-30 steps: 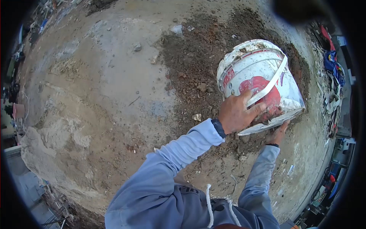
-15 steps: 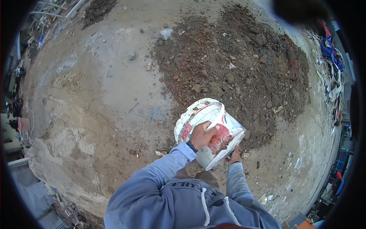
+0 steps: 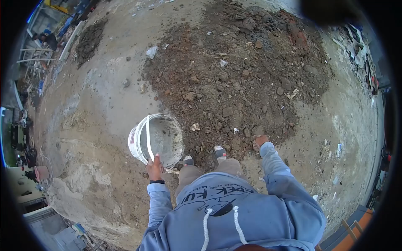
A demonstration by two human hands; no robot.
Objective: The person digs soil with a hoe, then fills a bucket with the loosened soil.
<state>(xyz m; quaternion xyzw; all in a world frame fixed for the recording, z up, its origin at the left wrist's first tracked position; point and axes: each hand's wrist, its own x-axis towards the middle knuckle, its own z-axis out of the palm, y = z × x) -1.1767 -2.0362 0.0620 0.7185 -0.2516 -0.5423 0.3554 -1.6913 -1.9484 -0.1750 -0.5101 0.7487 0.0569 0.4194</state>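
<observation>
"Where's the bucket (image 3: 136, 144)?"
"Left of centre, just above the left hand (image 3: 155, 168), fingers curled closed on its handle (image 3: 148, 136) (grubby inside)."
"Right hand (image 3: 260, 142)?"
"Centre right, partly curled; grip, can't tell."

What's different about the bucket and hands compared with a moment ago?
The bucket has swung to the person's left, its tipped mouth now facing up. The right hand has let go of its base. The left hand still grips it; the soil stays put.
</observation>
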